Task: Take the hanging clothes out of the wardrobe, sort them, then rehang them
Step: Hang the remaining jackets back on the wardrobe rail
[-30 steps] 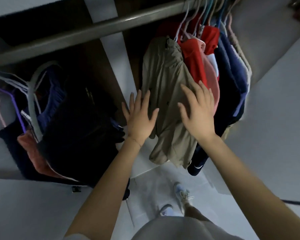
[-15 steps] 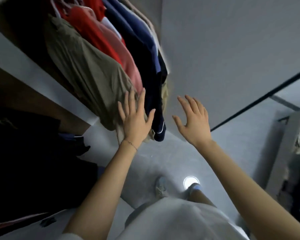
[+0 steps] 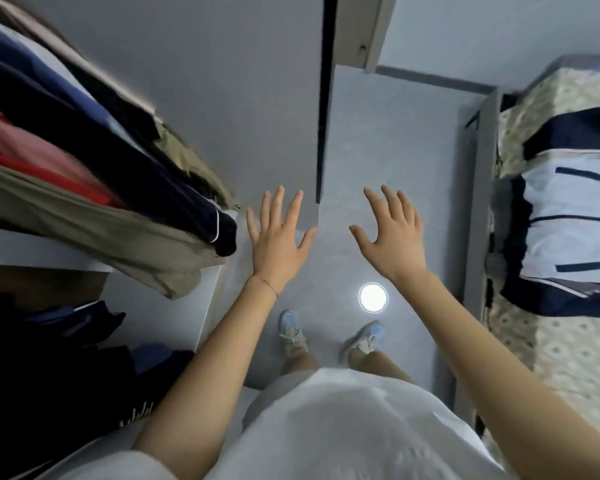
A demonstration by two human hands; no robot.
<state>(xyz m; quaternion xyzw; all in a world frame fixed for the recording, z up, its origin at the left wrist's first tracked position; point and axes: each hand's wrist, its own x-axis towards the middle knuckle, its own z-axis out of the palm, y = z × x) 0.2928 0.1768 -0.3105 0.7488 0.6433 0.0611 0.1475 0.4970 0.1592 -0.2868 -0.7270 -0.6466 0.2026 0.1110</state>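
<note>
Clothes hang in the wardrobe at left, while the left hand and right hand hover empty, fingers spread, above the floor.

I log the hanging clothes at far left: khaki shirt outermost, then red, pink and navy garments pressed side by side. One navy-and-white jacket lies flat on the patterned bed at right.
</note>
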